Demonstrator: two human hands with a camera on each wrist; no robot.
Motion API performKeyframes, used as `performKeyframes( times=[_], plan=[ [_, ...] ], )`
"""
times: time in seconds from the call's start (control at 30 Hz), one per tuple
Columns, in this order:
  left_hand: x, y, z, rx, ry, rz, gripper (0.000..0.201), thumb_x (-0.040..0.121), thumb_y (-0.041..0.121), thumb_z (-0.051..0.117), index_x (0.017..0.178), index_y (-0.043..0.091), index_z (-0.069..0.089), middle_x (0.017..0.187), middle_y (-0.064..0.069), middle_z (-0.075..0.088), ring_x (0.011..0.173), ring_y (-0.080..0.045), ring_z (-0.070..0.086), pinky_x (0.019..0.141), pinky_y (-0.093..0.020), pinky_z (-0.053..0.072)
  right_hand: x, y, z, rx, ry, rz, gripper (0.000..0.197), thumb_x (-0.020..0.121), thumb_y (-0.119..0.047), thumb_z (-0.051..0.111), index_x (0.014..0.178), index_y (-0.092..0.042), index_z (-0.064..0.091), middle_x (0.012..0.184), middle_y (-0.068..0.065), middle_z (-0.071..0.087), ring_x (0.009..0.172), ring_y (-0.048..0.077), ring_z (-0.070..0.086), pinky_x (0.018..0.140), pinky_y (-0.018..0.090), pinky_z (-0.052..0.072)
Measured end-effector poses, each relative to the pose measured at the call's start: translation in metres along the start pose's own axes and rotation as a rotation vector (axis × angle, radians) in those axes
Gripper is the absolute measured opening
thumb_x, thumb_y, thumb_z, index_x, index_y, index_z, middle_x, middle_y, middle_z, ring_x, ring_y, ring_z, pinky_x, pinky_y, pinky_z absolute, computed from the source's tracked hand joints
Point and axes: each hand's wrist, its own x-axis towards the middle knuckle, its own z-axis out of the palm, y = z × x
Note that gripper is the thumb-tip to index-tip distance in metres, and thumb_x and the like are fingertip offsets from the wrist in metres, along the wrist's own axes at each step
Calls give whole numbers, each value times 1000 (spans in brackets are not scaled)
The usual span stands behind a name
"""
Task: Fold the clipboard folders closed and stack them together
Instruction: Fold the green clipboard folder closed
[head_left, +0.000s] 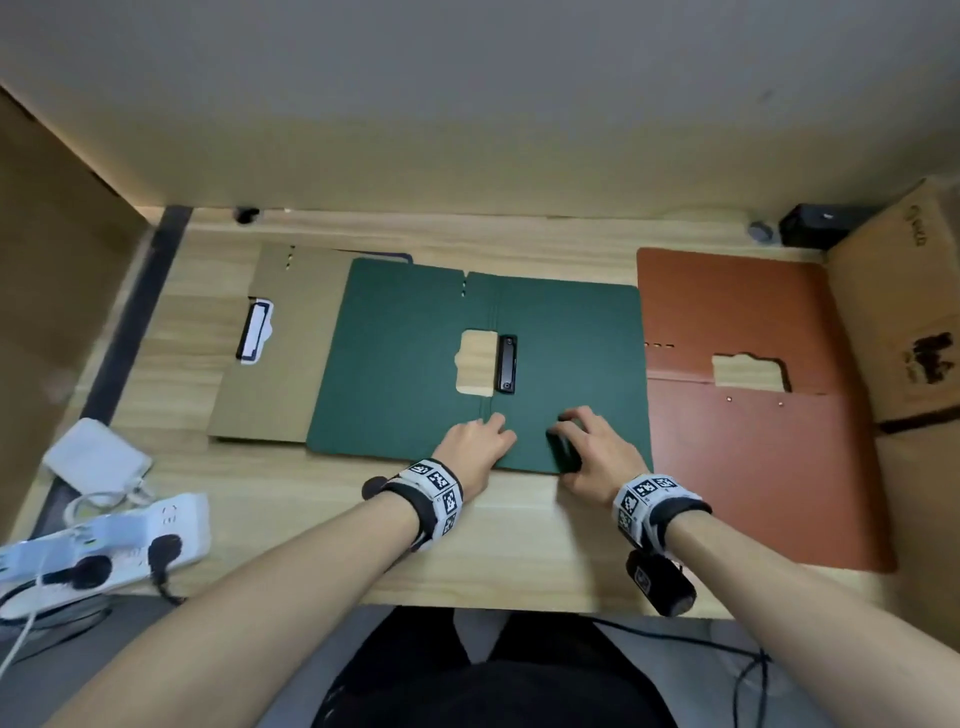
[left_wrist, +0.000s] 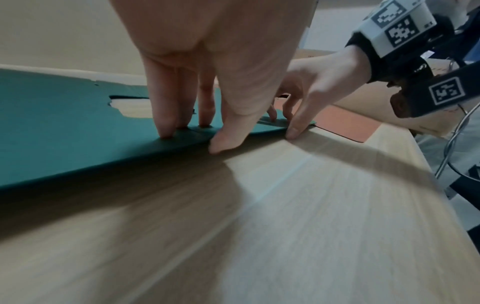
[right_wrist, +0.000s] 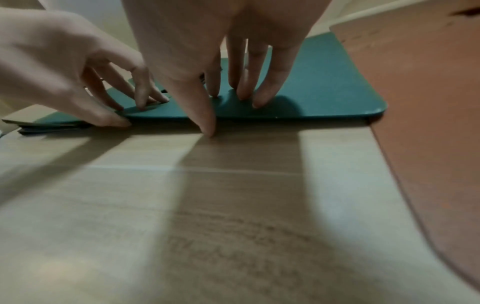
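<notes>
**Both hands on the near edge of the open green folder**

Head view: the green folder (head_left: 415, 358) lies open and flat on the wooden desk (head_left: 493, 545), with its black clip (head_left: 506, 364) at the middle fold. A brown folder (head_left: 280, 343) is partly under its left side, and an orange folder (head_left: 748, 415) lies open just beside its right side. The left hand (head_left: 475, 441) rests on the near edge at the fold, the right hand (head_left: 597, 447) just beside it on the right half.

Left wrist view: the fingers (left_wrist: 166, 115) of the left hand are nearly straight and press their tips on the green cover; the thumb (left_wrist: 228, 131) touches the desk at the edge. It holds nothing.

Right wrist view: the right hand is spread, fingertips (right_wrist: 259, 96) on the green cover, thumb (right_wrist: 205, 115) on the desk in front of the edge. It grips nothing
</notes>
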Motion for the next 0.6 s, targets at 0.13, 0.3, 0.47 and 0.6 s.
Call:
performKeyframes(
  times=[0.13,0.3,0.47,0.6],
  plan=[
    [5,-8,2,-186,26,-81,27,84,6,48,104,19,62,111,-5,61,97,-35,62,72,-37,45,16,-6,4,130,27,52,36,81,-31,64,117,-28,61,132,-6,40,118,19,52,87,37,52],
    [3,-54,-18,-388,101,-165,27,87,19,51,109,26,64,116,2,67,107,-26,62,84,-35,48,51,-20,-14,107,107,57,32,85,-27,64,117,-24,62,125,-1,48,120,21,51,93,38,50],
    [-9,-139,-26,-517,267,-414,30,85,14,56,113,23,64,119,1,63,111,-23,60,91,-33,48,79,-40,-25,40,97,161,85,78,-43,77,147,-16,36,158,4,25,144,25,27,116,41,34],
    [-11,-198,-24,-772,398,-718,47,78,19,64,124,22,57,127,-6,55,119,-25,54,105,-38,42,89,-46,-22,-41,-4,219,108,74,-49,78,156,-17,15,165,0,4,151,22,11,120,39,24]
  ],
)
